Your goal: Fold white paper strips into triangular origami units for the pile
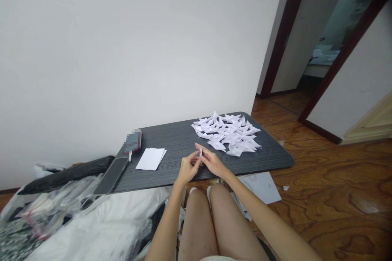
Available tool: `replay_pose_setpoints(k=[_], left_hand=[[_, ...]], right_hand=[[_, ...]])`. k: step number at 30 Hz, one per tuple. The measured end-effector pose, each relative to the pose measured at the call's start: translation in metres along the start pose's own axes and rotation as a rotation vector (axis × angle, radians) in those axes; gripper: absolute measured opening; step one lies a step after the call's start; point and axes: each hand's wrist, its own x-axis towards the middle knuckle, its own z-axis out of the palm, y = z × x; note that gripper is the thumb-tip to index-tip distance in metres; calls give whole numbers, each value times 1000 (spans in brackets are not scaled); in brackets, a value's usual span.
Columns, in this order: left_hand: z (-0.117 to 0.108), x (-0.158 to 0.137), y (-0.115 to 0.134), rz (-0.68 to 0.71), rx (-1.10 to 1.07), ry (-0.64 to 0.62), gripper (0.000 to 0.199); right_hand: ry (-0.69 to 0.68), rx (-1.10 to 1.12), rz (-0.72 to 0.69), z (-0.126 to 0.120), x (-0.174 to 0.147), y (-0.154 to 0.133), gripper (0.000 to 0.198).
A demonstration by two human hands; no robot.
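I have the small, narrow, folded piece of white paper (201,153) pinched between my two hands, above the near half of the dark grey, wood-grained table with rounded corners (174,138), about midway along the table's length. My left hand (187,168) is curled inward, its thumb and fingers bent round and nearly closed, the tips meeting the paper from its left side. My right hand (213,163) comes in from the other side, its fingers stretched longer and lying close together, the thumb brought in below them, so the gap there is only as wide as the paper between. How the lower fingers of each hand press, I cannot tell, since they overlap. On the table's right part lies a spread of pointed, folded white paper shapes (228,132), many touching and overlapping. Towards the table's left end sits a short stack of flat white paper rectangles (150,159), its sheets slightly askew. Beyond the table's far edge rises a plain white wall (159,49).
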Motion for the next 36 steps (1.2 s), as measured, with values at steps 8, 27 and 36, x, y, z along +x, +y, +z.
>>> replay_pose_setpoints(k=[8, 27, 36], left_hand=[[1, -2, 4, 16, -15, 13, 27], [2, -2, -6, 63, 104, 125, 43], [-1, 0, -1, -66, -399, 77, 20]], right_hand=[[-61, 56, 66, -2, 0, -4, 48], [144, -48, 8, 13, 4, 11, 52], [252, 166, 127, 11, 1, 2, 22]])
